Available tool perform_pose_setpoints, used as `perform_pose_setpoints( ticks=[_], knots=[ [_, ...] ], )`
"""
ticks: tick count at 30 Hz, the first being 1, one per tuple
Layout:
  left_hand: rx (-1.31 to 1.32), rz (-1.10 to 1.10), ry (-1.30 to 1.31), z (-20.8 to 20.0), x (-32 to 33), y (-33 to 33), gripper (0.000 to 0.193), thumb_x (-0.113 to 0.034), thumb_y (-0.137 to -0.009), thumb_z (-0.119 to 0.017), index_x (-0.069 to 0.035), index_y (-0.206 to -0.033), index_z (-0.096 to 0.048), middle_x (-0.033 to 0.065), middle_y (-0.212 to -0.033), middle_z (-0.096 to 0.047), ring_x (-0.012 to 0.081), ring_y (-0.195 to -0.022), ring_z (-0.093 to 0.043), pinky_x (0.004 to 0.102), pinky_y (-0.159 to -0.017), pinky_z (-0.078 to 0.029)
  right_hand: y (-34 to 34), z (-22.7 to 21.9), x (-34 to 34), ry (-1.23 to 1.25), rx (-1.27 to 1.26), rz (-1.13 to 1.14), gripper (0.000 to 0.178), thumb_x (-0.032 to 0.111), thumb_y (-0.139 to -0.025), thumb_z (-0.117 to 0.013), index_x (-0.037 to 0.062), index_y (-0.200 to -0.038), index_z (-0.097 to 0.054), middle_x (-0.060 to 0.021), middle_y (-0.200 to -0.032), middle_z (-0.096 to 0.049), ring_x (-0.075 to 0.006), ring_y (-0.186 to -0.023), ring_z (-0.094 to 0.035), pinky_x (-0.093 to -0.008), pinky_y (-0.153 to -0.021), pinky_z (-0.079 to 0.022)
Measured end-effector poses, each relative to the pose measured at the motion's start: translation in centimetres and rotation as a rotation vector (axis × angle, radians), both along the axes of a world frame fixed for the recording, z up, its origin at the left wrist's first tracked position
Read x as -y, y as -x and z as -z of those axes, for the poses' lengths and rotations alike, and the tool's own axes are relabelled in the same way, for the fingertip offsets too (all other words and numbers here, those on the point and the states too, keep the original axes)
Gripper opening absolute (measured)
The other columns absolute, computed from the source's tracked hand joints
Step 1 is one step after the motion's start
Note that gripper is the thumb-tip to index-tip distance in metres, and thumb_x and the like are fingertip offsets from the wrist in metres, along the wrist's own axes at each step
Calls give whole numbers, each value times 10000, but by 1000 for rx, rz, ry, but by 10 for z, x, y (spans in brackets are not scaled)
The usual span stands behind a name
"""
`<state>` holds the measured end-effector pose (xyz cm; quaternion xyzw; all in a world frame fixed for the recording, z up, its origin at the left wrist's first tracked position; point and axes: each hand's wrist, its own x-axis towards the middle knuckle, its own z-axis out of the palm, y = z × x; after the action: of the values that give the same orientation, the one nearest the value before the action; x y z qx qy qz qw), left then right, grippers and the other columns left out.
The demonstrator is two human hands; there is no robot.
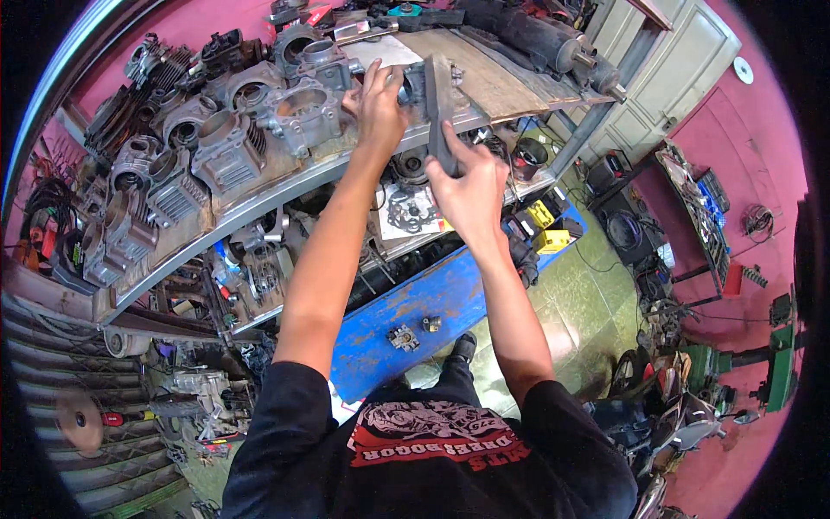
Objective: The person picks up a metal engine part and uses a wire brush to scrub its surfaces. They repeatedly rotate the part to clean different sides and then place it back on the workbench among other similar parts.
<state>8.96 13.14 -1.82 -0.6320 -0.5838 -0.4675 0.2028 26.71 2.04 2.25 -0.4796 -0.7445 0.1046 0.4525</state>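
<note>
Black shirt [432, 476] foremost, right grip [471, 183] snug round grey bar [439, 99], left grip [380, 105] half-curled, hold unclear; yellow boxes [552, 241], contents unclear

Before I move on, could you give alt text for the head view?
A person's right hand grips a long dark-grey bar at a metal-edged wooden bench, with the left hand close by. Grey metal engine parts crowd the bench's left; a worn blue rectangular surface lies lower down.
</note>
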Motion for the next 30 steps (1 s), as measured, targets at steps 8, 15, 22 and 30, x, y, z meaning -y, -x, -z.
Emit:
perform_pose_setpoints(
  ticks=[8,15,22,30],
  knots=[
    [82,20,-7,2,-5,4,734,-60,-571,-853,-163,-1269,-652,34,-1261,-636,369,-1408,-422,595,-954,-264,12,20,-6,-110,146,65,586,337,-785,-707,123,-1329,-666,-190,-756,-689,-326,-810,-682,-522,-1084,-327],
    [64,116,-31,-2,-3,-1,810,-39,-572,-881,-175,-1334,-641,56,-1290,-636,428,-1402,-422,602,-1005,-301,4,18,-19,-276,136,113,556,334,-794,-719,134,-1312,-677,-209,-1118,-721,-299,-1087,-683,-639,-1177,-158],
    [4,87,-13,-4,1,-1,776,-75,-574,-893,-202,-1303,-660,15,-1311,-619,306,-1425,-432,574,-992,-256,-1,50,-8,-393,169,42,530,306,-787,-736,115,-1279,-698,-255,-1181,-696,-301,-1191,-653,-666,-1182,-99],
    [-4,91,-18,-4,-3,0,740,-85,-583,-885,-193,-1283,-670,18,-1323,-607,283,-1428,-432,531,-995,-258,4,68,-24,-395,30,-6,606,315,-757,-731,71,-1308,-665,-272,-1077,-717,-325,-1118,-688,-677,-1170,-132]
  ],
)
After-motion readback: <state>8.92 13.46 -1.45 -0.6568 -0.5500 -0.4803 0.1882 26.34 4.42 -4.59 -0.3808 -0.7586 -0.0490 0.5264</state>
